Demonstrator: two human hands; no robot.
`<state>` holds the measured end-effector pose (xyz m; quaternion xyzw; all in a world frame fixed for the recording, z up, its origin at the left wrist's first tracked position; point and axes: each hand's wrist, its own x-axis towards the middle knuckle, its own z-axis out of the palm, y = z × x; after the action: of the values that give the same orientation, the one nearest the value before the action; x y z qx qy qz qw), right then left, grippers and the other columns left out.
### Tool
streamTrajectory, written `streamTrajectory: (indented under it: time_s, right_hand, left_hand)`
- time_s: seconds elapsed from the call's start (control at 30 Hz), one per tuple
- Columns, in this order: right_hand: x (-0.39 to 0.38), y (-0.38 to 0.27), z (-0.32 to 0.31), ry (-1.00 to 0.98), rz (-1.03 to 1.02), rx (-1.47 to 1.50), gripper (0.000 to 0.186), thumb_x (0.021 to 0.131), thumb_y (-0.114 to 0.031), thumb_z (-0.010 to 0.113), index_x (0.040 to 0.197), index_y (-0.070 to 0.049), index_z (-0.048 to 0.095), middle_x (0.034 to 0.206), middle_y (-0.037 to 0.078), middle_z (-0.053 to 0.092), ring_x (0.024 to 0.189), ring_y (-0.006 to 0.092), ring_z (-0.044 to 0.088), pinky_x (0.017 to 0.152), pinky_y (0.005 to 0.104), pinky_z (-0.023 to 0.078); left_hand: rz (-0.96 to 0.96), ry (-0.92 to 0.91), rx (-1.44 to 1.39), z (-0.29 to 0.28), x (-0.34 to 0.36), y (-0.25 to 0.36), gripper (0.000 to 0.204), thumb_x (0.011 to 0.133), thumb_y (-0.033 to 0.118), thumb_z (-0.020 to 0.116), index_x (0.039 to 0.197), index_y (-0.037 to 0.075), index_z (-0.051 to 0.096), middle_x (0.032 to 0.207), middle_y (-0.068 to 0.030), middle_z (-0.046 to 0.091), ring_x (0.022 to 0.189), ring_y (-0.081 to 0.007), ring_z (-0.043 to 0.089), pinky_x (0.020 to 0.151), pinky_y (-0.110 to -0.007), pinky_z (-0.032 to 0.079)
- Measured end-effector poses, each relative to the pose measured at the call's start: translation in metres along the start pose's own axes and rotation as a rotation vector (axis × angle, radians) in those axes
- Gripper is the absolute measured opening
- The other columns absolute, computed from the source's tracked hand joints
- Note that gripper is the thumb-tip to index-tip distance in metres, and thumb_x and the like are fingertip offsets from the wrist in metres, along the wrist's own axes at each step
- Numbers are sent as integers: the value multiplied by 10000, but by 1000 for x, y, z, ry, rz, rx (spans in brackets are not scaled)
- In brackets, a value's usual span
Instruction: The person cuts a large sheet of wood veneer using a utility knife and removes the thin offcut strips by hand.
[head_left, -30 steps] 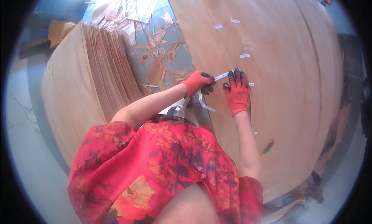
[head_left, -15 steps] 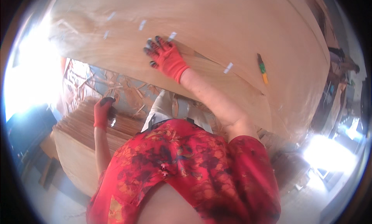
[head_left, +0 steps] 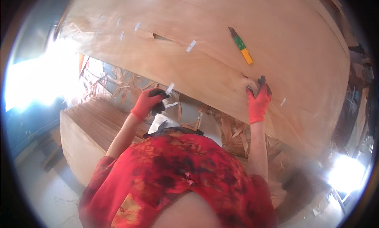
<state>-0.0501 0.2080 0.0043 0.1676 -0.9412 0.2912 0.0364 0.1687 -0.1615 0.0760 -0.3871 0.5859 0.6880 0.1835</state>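
A wide, pale brown wood veneer sheet point(head_left: 213, 78) spreads in front of me. My left hand point(head_left: 149, 103), in a red glove with dark fingertips, pinches a short white strip of tape point(head_left: 170, 88) just off the sheet's near edge. Another white strip hangs by the same fingers. On the sheet rests my right hand point(head_left: 259, 100), gloved alike, its thumb and fingers apart beside a small split in the veneer. Beyond it lies a utility knife point(head_left: 241, 47) with a green and yellow handle. White tape pieces point(head_left: 191, 45) stick along a seam, near a narrow dark gap.
To my left stands a thick stack of veneer sheets point(head_left: 90, 125). Torn veneer scraps point(head_left: 233, 129) litter the floor between the stack and the sheet. Bright light glares at both sides.
My right hand has drawn back from the seam at left to the sheet's near right part. The left hand has risen from beside the stack toward the sheet's edge, tape now showing.
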Motion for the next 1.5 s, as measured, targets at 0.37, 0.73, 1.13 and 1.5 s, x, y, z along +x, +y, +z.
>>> streamTrajectory:
  time_s: [0.37, 0.73, 1.13, 1.5]
  right_hand:
    - [-14, 10, -22, 73, -219, -109, 709, 805, -179, 806, 1457, -119, 535, 1166, 48, 662, 1202, 280, 541, 1003, 493, 383]
    - [13, 34, -6, -76, -50, -174, 736, 797, -166, 811, 1469, -114, 517, 1200, 32, 658, 1207, 267, 532, 999, 482, 386]
    - [36, 2, 19, -87, -379, -34, 808, 778, -195, 830, 1505, -163, 479, 1358, 27, 608, 1261, 298, 505, 1014, 492, 394]
    - [42, 21, 39, -169, -385, -139, 827, 761, -192, 823, 1511, -171, 476, 1340, 32, 608, 1238, 287, 516, 996, 480, 396]
  left_hand:
    - [50, 107, 37, 105, -29, 0, 199, 1000, 201, 641, 1068, 32, 720, 699, -48, 694, 548, -101, 639, 433, -231, 428]
    - [77, -14, -52, 125, 18, -14, 211, 1006, 198, 632, 1102, 31, 719, 709, -62, 700, 545, -107, 639, 441, -239, 448]
    - [4, -145, -106, 124, 42, -4, 217, 1002, 190, 613, 1124, 35, 705, 727, -59, 701, 577, -109, 650, 480, -247, 468]
    - [84, -234, -129, 144, 45, 83, 205, 995, 208, 630, 1078, 41, 714, 715, -63, 703, 525, -107, 617, 471, -243, 451]
